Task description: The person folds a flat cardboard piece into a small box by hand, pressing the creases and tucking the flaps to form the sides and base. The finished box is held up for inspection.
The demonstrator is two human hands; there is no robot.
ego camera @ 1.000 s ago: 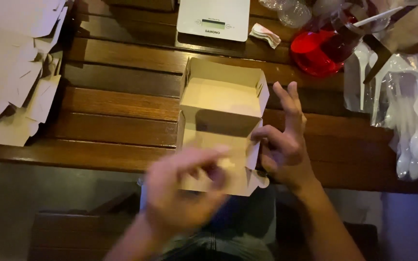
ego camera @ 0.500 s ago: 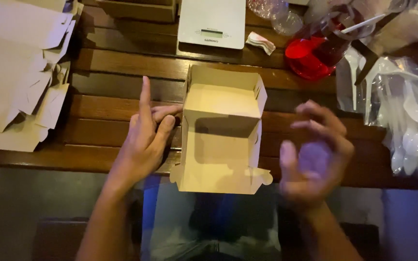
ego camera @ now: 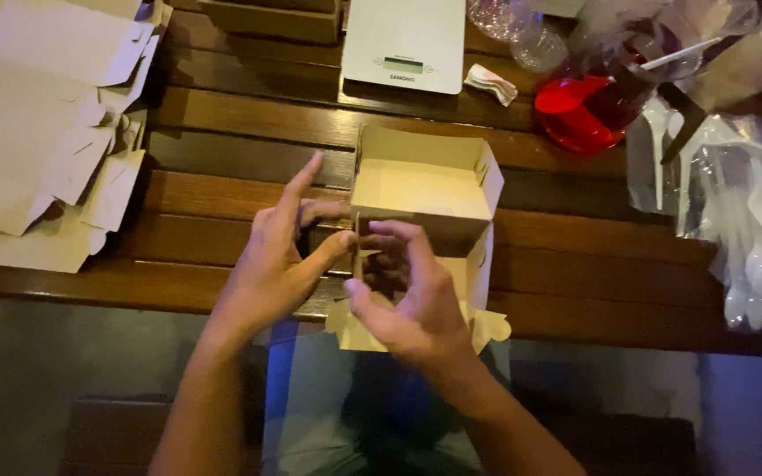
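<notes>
A tan cardboard box (ego camera: 425, 189), partly folded, sits at the near edge of a dark wooden slatted table (ego camera: 240, 132), its lid section standing open toward the far side and its lower flaps overhanging the table edge.

The left hand (ego camera: 280, 256) is against the box's left wall: thumb tip pressing the wall's edge, index finger extended upward, remaining fingers loosely curled. It pinches or braces that wall; a full grasp cannot be confirmed.

The right hand (ego camera: 407, 300) is over the near half of the box, fingers curled down into the interior, thumb toward the left wall. Whether the fingers clamp a flap cannot be told; the palm hides the contact.

Surroundings: a stack of flat unfolded cartons (ego camera: 37, 132) at the left; a white kitchen scale (ego camera: 403, 42) beyond the box; a red container (ego camera: 579, 106) to the far right; clear bags of white plastic spoons (ego camera: 751, 220) at the right edge.
</notes>
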